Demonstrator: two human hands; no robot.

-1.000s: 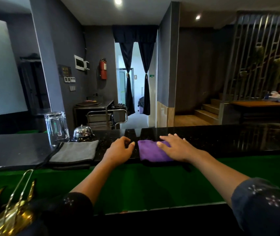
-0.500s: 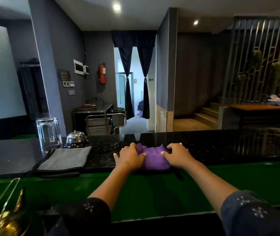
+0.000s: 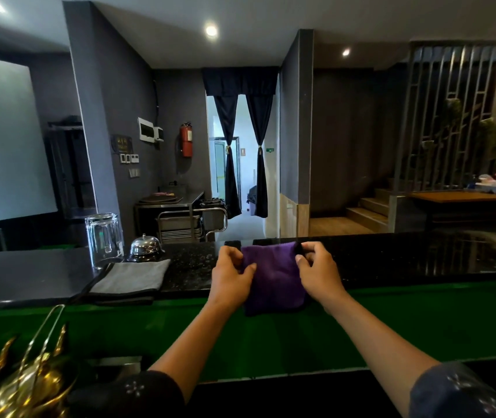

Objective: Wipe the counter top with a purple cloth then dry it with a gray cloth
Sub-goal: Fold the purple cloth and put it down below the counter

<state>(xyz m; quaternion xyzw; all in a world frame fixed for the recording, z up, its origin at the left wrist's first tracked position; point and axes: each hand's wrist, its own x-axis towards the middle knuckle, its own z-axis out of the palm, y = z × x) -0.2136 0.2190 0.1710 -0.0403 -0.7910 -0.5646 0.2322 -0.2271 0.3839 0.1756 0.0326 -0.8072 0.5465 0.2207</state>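
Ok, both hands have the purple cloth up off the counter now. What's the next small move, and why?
Probably lower the purple cloth flat onto the black counter top and start wiping. The left hand and right hand pinch its upper corners, so it hangs over the near edge, while the gray cloth lies folded aside.

Dim interior under ceiling spotlights (image 3: 211, 30), bright doorway (image 3: 242, 176) beyond (wide-angle bending at edges), slight softness.
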